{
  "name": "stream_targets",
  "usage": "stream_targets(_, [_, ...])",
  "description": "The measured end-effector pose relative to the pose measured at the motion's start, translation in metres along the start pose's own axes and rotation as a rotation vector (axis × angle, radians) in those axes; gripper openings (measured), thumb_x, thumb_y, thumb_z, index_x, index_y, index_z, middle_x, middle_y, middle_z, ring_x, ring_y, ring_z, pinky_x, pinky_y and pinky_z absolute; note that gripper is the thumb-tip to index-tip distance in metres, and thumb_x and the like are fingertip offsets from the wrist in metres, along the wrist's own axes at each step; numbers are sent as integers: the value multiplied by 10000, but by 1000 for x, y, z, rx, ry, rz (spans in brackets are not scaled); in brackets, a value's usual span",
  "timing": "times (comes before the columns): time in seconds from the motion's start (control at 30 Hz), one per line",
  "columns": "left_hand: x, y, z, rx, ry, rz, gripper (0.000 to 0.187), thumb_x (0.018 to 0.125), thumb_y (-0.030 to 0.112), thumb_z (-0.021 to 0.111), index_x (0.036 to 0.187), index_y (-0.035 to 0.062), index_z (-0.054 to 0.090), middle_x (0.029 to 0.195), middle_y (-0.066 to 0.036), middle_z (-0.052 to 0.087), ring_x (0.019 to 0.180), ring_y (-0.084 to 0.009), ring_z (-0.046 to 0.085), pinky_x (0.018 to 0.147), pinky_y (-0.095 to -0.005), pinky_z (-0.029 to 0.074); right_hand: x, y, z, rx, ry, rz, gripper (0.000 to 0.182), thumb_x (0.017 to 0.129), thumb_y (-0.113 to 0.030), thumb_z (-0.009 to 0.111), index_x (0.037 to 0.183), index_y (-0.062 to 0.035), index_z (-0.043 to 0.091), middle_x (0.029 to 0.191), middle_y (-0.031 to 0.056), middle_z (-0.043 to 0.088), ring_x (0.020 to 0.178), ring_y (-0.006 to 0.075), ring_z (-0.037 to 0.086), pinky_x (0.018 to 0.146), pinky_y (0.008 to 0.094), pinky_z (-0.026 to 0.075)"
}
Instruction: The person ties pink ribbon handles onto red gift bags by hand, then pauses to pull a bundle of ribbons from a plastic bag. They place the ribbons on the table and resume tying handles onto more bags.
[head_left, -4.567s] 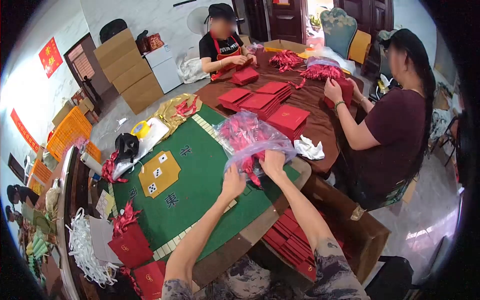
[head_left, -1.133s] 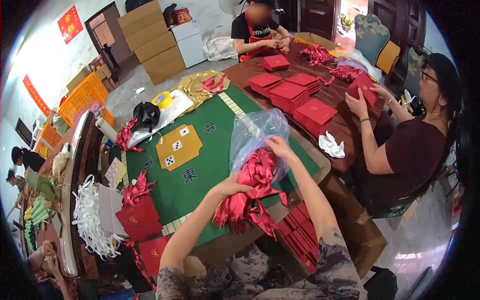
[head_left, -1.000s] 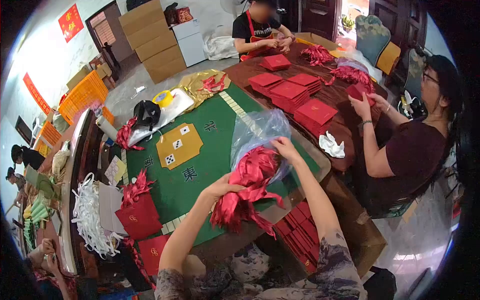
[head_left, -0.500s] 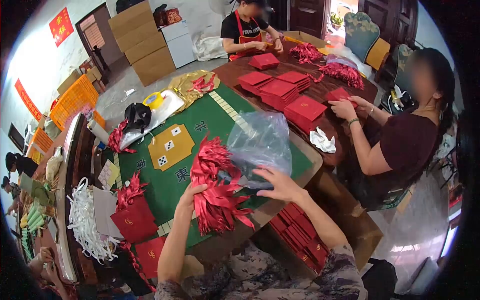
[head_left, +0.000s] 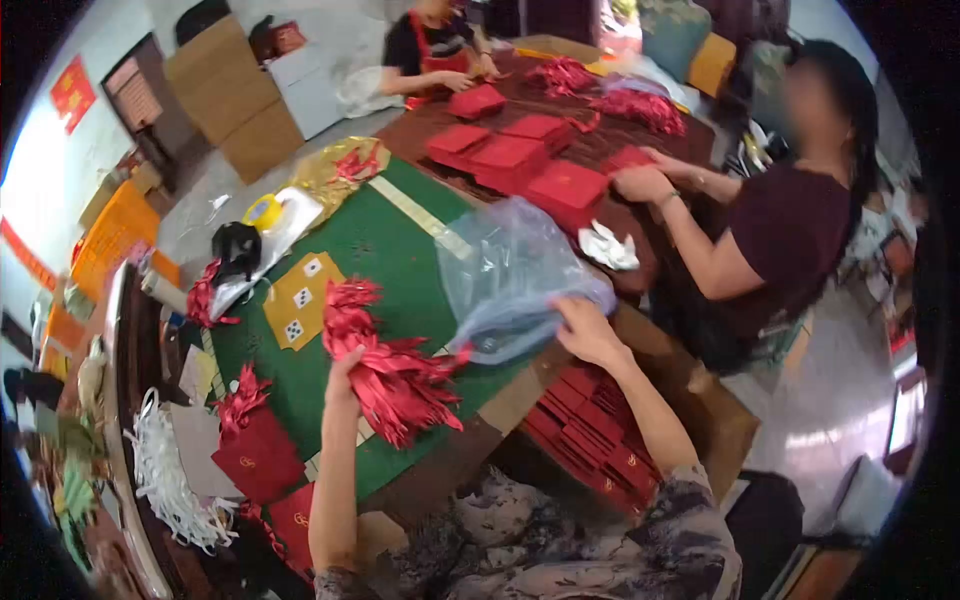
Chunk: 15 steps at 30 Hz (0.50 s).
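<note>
My left hand [head_left: 343, 382] is closed around the middle of a thick bundle of red ribbons [head_left: 400, 385], whose loose ends fan out to the right above the green mat [head_left: 395, 235]. My right hand [head_left: 592, 332] pinches the near right edge of a clear plastic bag [head_left: 505, 265]. The bag lies crumpled on the mat and hangs toward its right corner. A small red piece shows at the bag's near left edge, close to the ribbon tips. Below my right forearm, red gift bags [head_left: 585, 425] stand packed in a cardboard box [head_left: 700, 410].
Red boxes [head_left: 565, 190] are stacked on the brown table [head_left: 400, 125], near crumpled white tissue [head_left: 608, 247]. One co-worker [head_left: 800, 190] sits at the right, another [head_left: 430, 55] at the back. White ribbons [head_left: 165, 470] and a red bag [head_left: 258, 460] holding ribbons are at left.
My right hand has gone from spread fingers to gripping the plastic bag, whose edge is pulled to the right. The ribbon bundle has tilted in my left hand. The view has shifted.
</note>
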<state>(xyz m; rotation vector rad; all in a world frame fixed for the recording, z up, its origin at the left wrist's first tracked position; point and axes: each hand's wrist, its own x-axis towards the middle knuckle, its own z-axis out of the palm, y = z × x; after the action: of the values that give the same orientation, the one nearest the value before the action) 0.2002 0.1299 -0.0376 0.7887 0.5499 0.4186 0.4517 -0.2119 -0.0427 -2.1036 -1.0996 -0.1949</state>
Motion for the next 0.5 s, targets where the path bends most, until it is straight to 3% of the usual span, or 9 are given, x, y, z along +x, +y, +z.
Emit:
stream_targets(0.03, [5, -3, 5, 45, 96, 34, 326, 864, 132, 688, 1161, 17, 624, 1132, -132, 684, 1036, -276, 664, 950, -442, 535, -2, -16, -7, 5, -92, -53, 326, 787, -30, 632, 1109, -48, 584, 1048, 161, 643, 1021, 354, 619, 889, 436, 499])
stream_targets(0.1, [20, -5, 9, 88, -49, 67, 362, 883, 140, 668, 1206, 6, 575, 1142, -139, 668, 1041, -297, 659, 970, -465, 532, 6, -43, -6, -111, -46, -11, 451, 732, -133, 763, 1141, -91, 578, 1198, 143, 566, 1104, 354, 567, 905, 432, 493])
stream_targets(0.17, [38, -5, 11, 126, -83, 6, 368, 897, 160, 662, 1220, 9, 571, 1150, -143, 666, 1054, -296, 656, 985, -472, 525, 17, -32, 4, -216, -16, -273, 848, 657, -260, 853, 1406, -220, 460, 1345, 229, 444, 1249, 447, 430, 1022, 542, 385])
stream_targets(0.23, [44, -4, 26, 117, -121, -2, 375, 912, 151, 648, 1248, 12, 559, 1183, -149, 659, 1077, -299, 651, 998, -475, 518, 23, -18, 17, -434, -20, -212, 947, 670, -353, 848, 1486, -270, 375, 1403, 238, 390, 1292, 463, 376, 1059, 564, 341])
stream_targets(0.3, [50, -2, 32, 107, -139, -4, 384, 927, 142, 635, 1274, 5, 543, 1220, -154, 647, 1101, -305, 644, 1007, -476, 513, 21, 20, 41, -345, -135, -9, 873, 712, -425, 812, 1472, -270, 411, 1402, 228, 413, 1292, 445, 395, 1077, 545, 337])
stream_targets(0.33, [54, 0, 32, 86, -186, -59, 388, 934, 126, 626, 1285, -8, 532, 1243, -150, 639, 1119, -304, 638, 1013, -470, 509, 19, 27, 39, -288, -108, -8, 644, 776, -438, 755, 1349, -234, 543, 1326, 178, 483, 1232, 417, 462, 1021, 535, 397])
stream_targets(0.37, [57, 1, 31, 93, -186, -81, 388, 934, 126, 626, 1285, -8, 532, 1243, -150, 639, 1119, -304, 638, 1013, -470, 509, 15, 35, 36, -341, -113, -1, 393, 834, -361, 702, 1166, -165, 629, 1139, 126, 576, 1079, 368, 567, 910, 474, 484])
stream_targets(0.47, [77, 2, 26, 113, -162, -118, 376, 941, 117, 617, 1288, -5, 538, 1265, -152, 630, 1145, -295, 626, 1028, -461, 498, -4, 43, 6, -90, -76, 234, 229, 853, -102, 608, 1081, -82, 600, 867, 125, 610, 843, 340, 626, 767, 394, 525])
stream_targets(0.5, [85, 2, 26, 110, -174, -121, 376, 941, 117, 617, 1288, -5, 538, 1265, -152, 630, 1145, -295, 626, 1028, -461, 498, -21, 57, 1, -12, 196, 62, 251, 838, -2, 563, 1080, -61, 587, 926, 139, 642, 861, 294, 637, 786, 386, 519])
